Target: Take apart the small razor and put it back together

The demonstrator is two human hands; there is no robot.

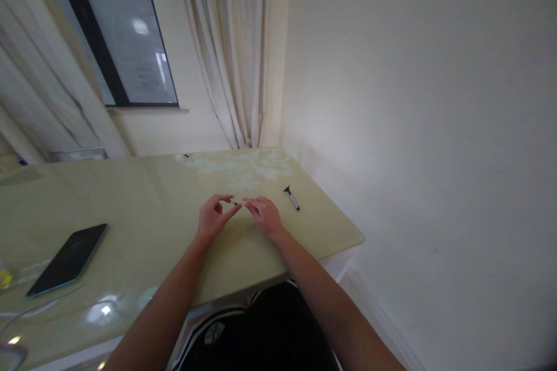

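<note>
Over the table, my left hand (213,217) pinches a small white-and-dark object (235,202) between thumb and fingertips. My right hand (264,215) has its fingers drawn together on the right end of this same object. It is too small to make out its kind, and my fingertips cover part of it. To the right of my right hand lies a razor (292,198) with a black head and a grey-and-black handle, touched by neither hand.
The pale glossy table (143,203) meets a white wall (413,127) on the right. A dark tablet (68,259) lies at the left, near a cable (41,306) and a yellow item (5,278). A small black piece (187,155) sits at the back edge, before curtains (230,52).
</note>
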